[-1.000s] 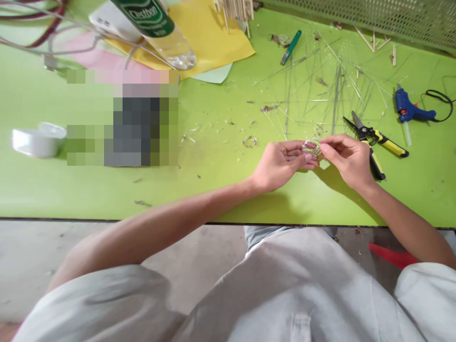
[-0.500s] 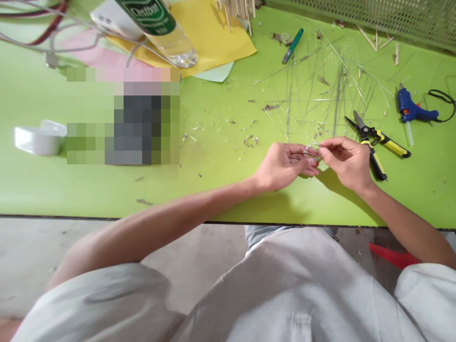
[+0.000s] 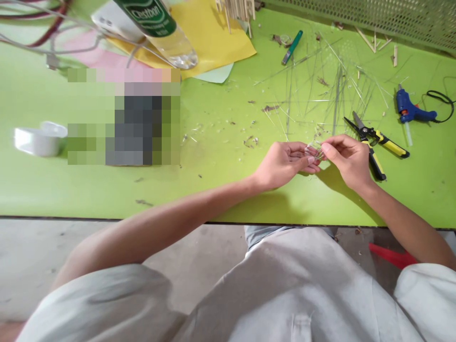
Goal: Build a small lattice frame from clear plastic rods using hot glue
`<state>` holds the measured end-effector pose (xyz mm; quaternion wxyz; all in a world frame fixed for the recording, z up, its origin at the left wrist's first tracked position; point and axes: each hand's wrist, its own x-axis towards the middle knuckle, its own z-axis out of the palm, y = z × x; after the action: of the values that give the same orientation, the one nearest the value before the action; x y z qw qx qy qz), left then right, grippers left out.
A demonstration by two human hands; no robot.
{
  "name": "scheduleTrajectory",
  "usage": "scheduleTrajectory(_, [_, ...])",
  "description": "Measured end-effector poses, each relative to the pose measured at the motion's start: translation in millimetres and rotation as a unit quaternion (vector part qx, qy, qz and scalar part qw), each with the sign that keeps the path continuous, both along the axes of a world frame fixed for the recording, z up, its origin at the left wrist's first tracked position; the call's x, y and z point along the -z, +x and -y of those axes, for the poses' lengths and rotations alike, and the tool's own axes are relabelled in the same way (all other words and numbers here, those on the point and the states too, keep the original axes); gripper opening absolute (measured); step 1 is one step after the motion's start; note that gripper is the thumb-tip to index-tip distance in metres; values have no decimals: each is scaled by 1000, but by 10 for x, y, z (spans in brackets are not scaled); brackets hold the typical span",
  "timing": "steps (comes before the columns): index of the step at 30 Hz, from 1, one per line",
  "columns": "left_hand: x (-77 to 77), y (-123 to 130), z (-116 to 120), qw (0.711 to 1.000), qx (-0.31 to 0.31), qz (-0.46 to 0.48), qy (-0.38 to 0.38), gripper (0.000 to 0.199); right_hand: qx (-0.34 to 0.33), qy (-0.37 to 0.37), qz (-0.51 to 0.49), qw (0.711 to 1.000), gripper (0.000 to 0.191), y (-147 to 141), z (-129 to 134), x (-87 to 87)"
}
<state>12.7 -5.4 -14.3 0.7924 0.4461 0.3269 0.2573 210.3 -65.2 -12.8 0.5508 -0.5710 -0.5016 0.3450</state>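
Observation:
A small bent piece of thin silvery wire (image 3: 315, 148) is held between my two hands above the green table. My left hand (image 3: 285, 164) is palm up, its thumb and fingers closed around the wire's left side. From the right, the thumb and forefinger of my right hand (image 3: 347, 159) pinch its other side. Fingers cover part of the wire, so its full shape is unclear. Close to my right hand lie yellow-and-black snips (image 3: 374, 137) with their blades apart. Many straight thin wires (image 3: 337, 95) are scattered beyond my hands.
A blue glue gun (image 3: 413, 108) lies at the right. Behind are a green cutter knife (image 3: 292, 47), a perforated green panel (image 3: 392, 23) and small wooden sticks (image 3: 394, 56). Leftward stand a water bottle (image 3: 178, 47) on yellow paper (image 3: 217, 42) and a white tape roll (image 3: 37, 141).
My fingers have shifted slightly around the wire piece, and it has turned a little between them. Both hands stay in nearly the same place.

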Motion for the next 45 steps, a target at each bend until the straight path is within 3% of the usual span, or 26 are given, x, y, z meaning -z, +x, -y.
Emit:
scheduleTrajectory(6, [-25, 12, 8, 1000, -2, -4, -12, 23, 5, -17, 1, 1000, 27, 4, -13, -4])
scheduleTrajectory(11, [-36, 28, 8, 1000, -5, -18, -18, 11, 5, -43, -11, 999, 42, 27, -28, -7])
scheduleTrajectory(18, [14, 9, 16, 1000, -1, -22, 14, 29, -15, -53, -22, 998, 46, 34, -35, -14])
scheduleTrajectory(28, [-12, 5, 1, 1000, -10, -12, 1, 22, -25, -34, -14, 999, 46, 50, -46, -31])
scheduleTrajectory(42, [68, -6, -13, 999, 14, 12, 34, 69, -45, -53, -97, 993, 30, 103, -45, 80])
scheduleTrajectory(45, [110, -13, -23, 999, 28, 22, 35, 77, -39, -59, -96, 993, 33, 117, -41, 127])
